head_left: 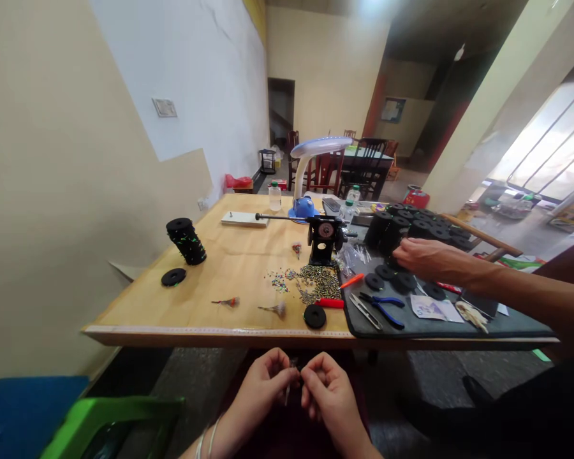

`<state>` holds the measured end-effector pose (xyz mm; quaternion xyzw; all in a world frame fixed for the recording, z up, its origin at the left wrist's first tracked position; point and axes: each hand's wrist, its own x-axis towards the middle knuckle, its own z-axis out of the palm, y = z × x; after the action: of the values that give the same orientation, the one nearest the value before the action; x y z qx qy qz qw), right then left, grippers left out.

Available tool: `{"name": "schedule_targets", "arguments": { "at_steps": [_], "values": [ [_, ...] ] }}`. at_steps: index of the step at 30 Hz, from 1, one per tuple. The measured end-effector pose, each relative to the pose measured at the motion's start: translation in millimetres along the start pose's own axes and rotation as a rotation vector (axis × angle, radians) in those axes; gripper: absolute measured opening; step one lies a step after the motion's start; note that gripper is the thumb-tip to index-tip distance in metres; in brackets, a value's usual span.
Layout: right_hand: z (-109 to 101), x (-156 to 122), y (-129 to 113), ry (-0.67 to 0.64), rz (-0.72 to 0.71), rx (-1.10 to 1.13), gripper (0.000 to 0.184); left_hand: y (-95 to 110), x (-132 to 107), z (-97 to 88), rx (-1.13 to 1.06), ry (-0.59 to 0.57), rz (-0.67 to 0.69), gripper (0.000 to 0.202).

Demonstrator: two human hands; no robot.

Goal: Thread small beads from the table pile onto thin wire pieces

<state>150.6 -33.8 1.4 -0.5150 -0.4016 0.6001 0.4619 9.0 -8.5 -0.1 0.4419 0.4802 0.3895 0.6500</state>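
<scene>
Both my hands are close together in front of the table's near edge. My left hand (271,382) pinches something small and thin, with a narrow pale strand hanging below the fingers; its kind is too small to make out. Fingertip to fingertip with it, my right hand (329,390) is closed in a pinch, and what it holds is hidden. Nearest on the table lie a black foam ring (314,316), a red-handled tool (331,303), a pale tuft-like bundle (273,309) and an orange-tipped bundle (227,302). Behind them spreads a pile of small striped pieces (316,280).
A black hand-winding machine (324,241) with a long rod stands mid-table before a blue lamp (302,207). Black foam spools stack (185,242) at left. On the grey mat, pliers (386,309) and snips (365,310) lie; another person's hand (421,257) reaches toward dark spools.
</scene>
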Motion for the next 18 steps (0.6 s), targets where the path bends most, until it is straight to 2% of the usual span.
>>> {"name": "schedule_targets", "arguments": {
  "at_steps": [8, 14, 18],
  "values": [
    [-1, 6, 7, -0.010, -0.058, -0.023, 0.044, -4, -4, 6.2, 0.176, 0.059, 0.154, 0.022],
    [-2, 5, 6, -0.001, -0.096, -0.084, 0.041, 3, -8, 10.1, 0.328, 0.070, 0.252, 0.017],
    [-3, 6, 9, -0.004, -0.141, -0.108, 0.037, 0, -9, 11.5, 0.310, 0.065, 0.251, 0.016]
  ]
}}
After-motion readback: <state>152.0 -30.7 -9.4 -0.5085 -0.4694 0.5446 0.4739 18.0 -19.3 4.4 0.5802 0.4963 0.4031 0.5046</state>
